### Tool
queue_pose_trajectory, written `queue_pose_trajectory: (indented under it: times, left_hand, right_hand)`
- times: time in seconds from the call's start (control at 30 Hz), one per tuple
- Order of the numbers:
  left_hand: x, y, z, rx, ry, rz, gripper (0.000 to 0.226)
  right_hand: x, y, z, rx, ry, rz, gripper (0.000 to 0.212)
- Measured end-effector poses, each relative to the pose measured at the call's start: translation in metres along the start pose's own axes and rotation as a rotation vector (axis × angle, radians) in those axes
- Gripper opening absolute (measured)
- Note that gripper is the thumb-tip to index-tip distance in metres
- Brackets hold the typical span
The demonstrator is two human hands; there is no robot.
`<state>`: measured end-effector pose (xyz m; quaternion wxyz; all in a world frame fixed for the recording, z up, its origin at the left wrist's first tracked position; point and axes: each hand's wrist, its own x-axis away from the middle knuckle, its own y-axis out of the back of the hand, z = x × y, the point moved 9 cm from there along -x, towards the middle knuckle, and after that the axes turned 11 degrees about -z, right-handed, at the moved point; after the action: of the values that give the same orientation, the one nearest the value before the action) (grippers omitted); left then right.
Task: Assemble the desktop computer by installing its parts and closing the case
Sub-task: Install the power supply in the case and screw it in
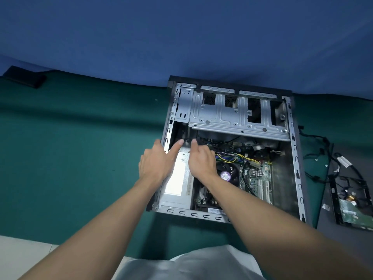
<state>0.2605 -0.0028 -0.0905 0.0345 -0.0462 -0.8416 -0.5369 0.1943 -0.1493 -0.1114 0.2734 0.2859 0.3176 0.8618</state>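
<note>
Case [290,126] on its side on the green surface [80,148], open face up, side panel off. Already in: motherboard [260,178], CPU cooler [226,175], power supply [177,184] along the left wall, some yellow/black wiring [242,157] routed to the board. Drive cage [232,116] at the far end looks bare, bays empty. Hard drive [351,207] in its bracket, loose cables [323,156] attached, out on the surface right of the case, well apart from both hands. Probably about halfway: drive mount, remaining cabling and panel closure left.

Left hand [155,162] over the far end of the power supply, forefinger extended toward a thin black cable [187,140] near the left wall. Right hand [201,160] just beside it, forefinger tip at the same cable. Both hands loose, fingers apart, not visibly clamped on anything; true pinch on the cable too small to tell.
</note>
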Motion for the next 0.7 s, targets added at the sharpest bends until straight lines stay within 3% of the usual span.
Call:
queue_pose_trajectory:
  times: [0.17, 0.27, 0.33, 0.4, 0.53, 0.7]
  left_hand:
    - [0.010, 0.015, -0.017, -0.147, -0.139, -0.114, 0.063]
    - [0.014, 0.021, -0.043, -0.183, -0.295, -0.198, 0.064]
    - [0.013, 0.021, -0.064, -0.124, -0.374, -0.233, 0.068]
    - [0.012, 0.012, -0.085, -0.095, -0.451, -0.210, 0.069]
    - [0.013, -0.021, -0.101, -0.172, -0.587, -0.113, 0.064]
    - [0.004, -0.035, -0.096, -0.304, -0.581, -0.087, 0.067]
  right_hand:
    - [0.010, 0.014, 0.006, -0.102, 0.124, 0.083, 0.059]
    - [0.006, 0.066, -0.017, -0.183, 0.198, -0.097, 0.042]
    - [-0.005, 0.108, -0.041, -0.056, 0.212, -0.281, 0.028]
    - [-0.021, 0.131, -0.067, 0.178, 0.190, -0.331, 0.019]
    - [-0.039, 0.111, -0.103, 0.606, 0.157, 0.007, 0.045]
    - [-0.046, 0.105, -0.103, 0.846, 0.225, 0.107, 0.026]
